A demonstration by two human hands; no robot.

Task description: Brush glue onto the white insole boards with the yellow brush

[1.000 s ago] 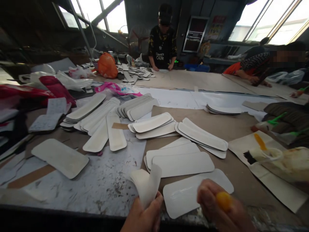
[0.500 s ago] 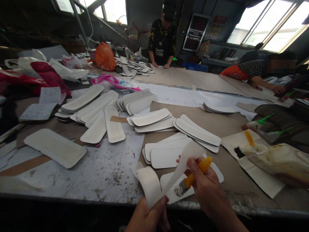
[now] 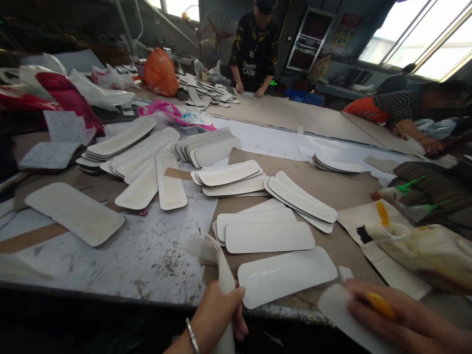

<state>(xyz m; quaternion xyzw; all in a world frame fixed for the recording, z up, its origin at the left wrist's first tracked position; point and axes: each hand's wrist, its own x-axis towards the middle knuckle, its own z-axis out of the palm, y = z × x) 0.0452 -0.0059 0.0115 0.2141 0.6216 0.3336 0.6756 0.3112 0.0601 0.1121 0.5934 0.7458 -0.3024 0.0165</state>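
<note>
1. On the far left, one panel (image 3: 75, 214) lies flat and alone on the table (image 3: 155, 246).
2. Next come pale stacks (image 3: 129, 155), partly fanned out.
3. At the front edge, the left hand (image 3: 221, 302) grasps a bundle (image 3: 223, 268) of thin white sheets, thumb pressed against it; its upper end curls leftward.
4. Just right of this hand, a glossy piece (image 3: 287, 278) lies flat. From the shine, I suppose it is wet.
5. The right hand (image 3: 398, 309) has fingers bent around a yellow handle (image 3: 381, 306) and also grips a sheet (image 3: 342, 305), well apart from the bundle. I judge the step is separating one sheet; the next move calls for controlling it without creasing.
6. At far right, another handle (image 3: 382, 212) stands in a stained container (image 3: 431, 250).
</note>
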